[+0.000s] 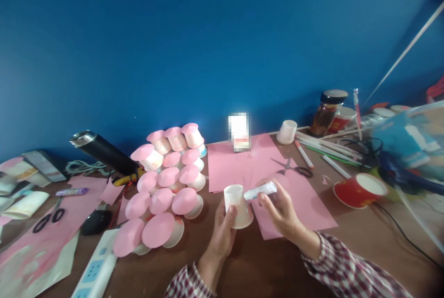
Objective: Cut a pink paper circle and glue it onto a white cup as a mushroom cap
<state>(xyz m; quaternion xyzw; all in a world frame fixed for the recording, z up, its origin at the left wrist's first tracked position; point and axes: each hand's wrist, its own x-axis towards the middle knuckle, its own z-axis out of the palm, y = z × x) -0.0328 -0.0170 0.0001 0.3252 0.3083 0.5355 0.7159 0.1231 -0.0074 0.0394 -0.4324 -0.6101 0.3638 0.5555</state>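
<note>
My left hand (222, 228) is wrapped round a white paper cup (237, 208), which is upside down with its narrow base uppermost. In my right hand (280, 210) is a white glue stick (261, 191), held nearly level. Its tip points at the cup's upper right side; whether it touches cannot be made out. Left of my hands stand several upturned cups topped with pink paper discs (158, 229). Sheets of pink paper (231, 168) lie behind and to the right, with black-handled scissors (301, 171) on them.
A white cup (287, 131) and a dark-lidded jar (324, 113) stand at the back right, near straws (326, 143) and a red cup (359, 190). On the left are a black flask (107, 152), a mouse (96, 221) and a power strip (97, 265). A blue wall (222, 48) closes the back.
</note>
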